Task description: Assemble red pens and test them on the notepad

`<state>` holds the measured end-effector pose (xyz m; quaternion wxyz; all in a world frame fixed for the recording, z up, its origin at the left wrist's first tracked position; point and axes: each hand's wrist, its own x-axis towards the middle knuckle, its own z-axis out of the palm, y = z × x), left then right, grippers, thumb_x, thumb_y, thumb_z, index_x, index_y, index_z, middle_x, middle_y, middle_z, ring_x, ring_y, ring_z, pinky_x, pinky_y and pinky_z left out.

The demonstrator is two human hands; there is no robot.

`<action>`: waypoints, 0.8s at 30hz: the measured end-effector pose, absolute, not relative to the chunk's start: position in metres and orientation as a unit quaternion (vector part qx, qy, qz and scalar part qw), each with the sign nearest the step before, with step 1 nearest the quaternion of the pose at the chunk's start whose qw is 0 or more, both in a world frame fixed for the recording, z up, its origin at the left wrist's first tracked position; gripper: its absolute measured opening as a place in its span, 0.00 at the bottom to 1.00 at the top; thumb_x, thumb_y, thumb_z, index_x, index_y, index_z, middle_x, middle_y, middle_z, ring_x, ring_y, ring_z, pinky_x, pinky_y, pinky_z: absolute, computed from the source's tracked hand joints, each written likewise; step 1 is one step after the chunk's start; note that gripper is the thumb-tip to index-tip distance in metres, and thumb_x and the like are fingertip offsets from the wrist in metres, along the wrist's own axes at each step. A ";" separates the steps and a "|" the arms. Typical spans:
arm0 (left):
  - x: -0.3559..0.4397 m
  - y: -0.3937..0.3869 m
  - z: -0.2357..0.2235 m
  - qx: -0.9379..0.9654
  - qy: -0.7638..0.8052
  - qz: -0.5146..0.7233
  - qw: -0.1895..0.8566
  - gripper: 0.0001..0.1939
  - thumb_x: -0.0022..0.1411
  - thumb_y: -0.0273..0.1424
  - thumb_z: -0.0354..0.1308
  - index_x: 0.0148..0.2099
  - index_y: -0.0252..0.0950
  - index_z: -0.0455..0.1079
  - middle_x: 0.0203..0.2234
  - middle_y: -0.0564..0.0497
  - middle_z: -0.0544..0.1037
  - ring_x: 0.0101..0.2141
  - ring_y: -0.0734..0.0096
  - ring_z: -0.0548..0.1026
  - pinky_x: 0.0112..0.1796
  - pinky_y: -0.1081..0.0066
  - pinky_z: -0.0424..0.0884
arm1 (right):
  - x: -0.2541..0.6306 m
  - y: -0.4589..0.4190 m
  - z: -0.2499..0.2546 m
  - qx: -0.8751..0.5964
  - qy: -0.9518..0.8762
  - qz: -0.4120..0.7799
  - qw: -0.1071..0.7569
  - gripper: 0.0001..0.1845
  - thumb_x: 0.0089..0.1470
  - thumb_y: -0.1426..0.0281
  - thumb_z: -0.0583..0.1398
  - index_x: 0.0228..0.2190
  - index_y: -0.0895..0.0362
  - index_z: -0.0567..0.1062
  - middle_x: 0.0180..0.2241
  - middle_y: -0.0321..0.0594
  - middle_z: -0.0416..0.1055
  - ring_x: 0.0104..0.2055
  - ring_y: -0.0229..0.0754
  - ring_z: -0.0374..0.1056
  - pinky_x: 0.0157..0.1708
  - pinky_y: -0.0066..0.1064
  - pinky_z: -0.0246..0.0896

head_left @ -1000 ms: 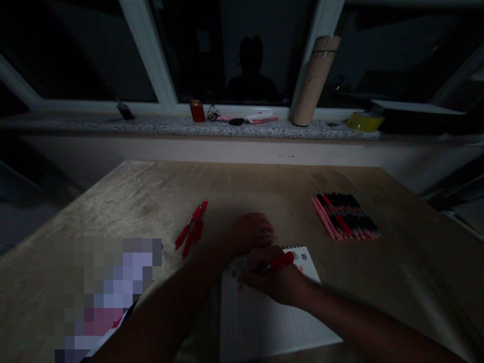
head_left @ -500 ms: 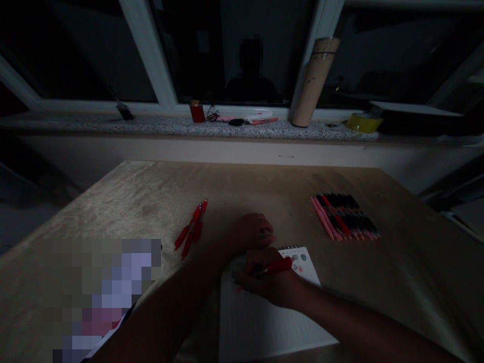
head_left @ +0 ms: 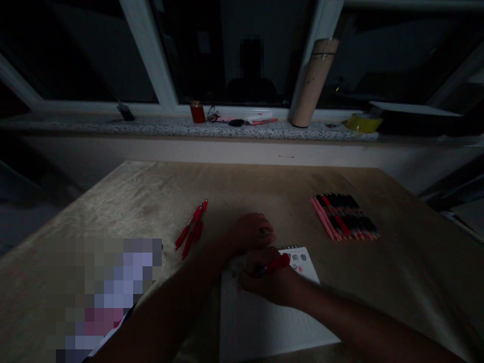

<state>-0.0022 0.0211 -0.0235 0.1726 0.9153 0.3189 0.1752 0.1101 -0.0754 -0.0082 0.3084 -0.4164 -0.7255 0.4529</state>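
Note:
My right hand [head_left: 268, 277] is closed around a red pen [head_left: 280, 263], held slanted over a spiral notebook [head_left: 272, 330]. Its side rests on the white page, and the pen's tip is hidden by my fingers. Small dark round marks and a reddish one show near the notebook's top right corner. Just beyond the top edge, my left hand [head_left: 255, 228] lies on the table with its fingers curled in; nothing shows in them. Left of that hand lie several red pens [head_left: 193, 227] in a loose group.
At the right, a row of pink, black and red pens [head_left: 344, 217] lies on the table [head_left: 151, 196]. On the windowsill behind stand a tall tan cylinder [head_left: 315, 83], a red jar [head_left: 197, 112] and a yellow tape roll [head_left: 363, 122]. A blurred-out patch covers the lower left.
My right hand has shifted slightly to the right on the page, and the pen's tilt has changed a little. My left hand stays in place.

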 end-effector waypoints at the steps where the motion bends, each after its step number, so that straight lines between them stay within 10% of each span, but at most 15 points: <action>1: -0.002 0.021 -0.023 0.916 0.318 0.174 0.173 0.11 0.57 0.38 0.55 0.36 0.35 0.72 0.32 0.50 0.74 0.33 0.71 0.70 0.38 0.71 0.64 | 0.110 -0.075 -0.009 -0.420 -0.721 0.452 0.314 0.13 0.42 0.75 0.62 0.16 0.58 0.61 0.16 0.28 0.59 0.19 0.28 0.51 0.18 0.22 0.43; 17: -0.002 0.021 -0.023 0.909 0.320 0.186 0.190 0.11 0.57 0.37 0.55 0.36 0.34 0.73 0.30 0.49 0.74 0.32 0.71 0.70 0.37 0.70 0.64 | 0.109 -0.074 -0.009 -0.416 -0.713 0.455 0.335 0.12 0.43 0.76 0.60 0.16 0.58 0.63 0.15 0.29 0.61 0.18 0.29 0.53 0.17 0.22 0.44; 24: -0.008 0.018 -0.009 0.785 0.367 0.272 0.419 0.16 0.59 0.38 0.52 0.31 0.31 0.73 0.24 0.51 0.74 0.27 0.74 0.69 0.29 0.75 0.63 | 0.120 -0.058 -0.008 -0.428 -0.527 0.606 0.414 0.16 0.42 0.64 0.65 0.19 0.56 0.63 0.12 0.28 0.63 0.12 0.31 0.56 0.11 0.22 0.47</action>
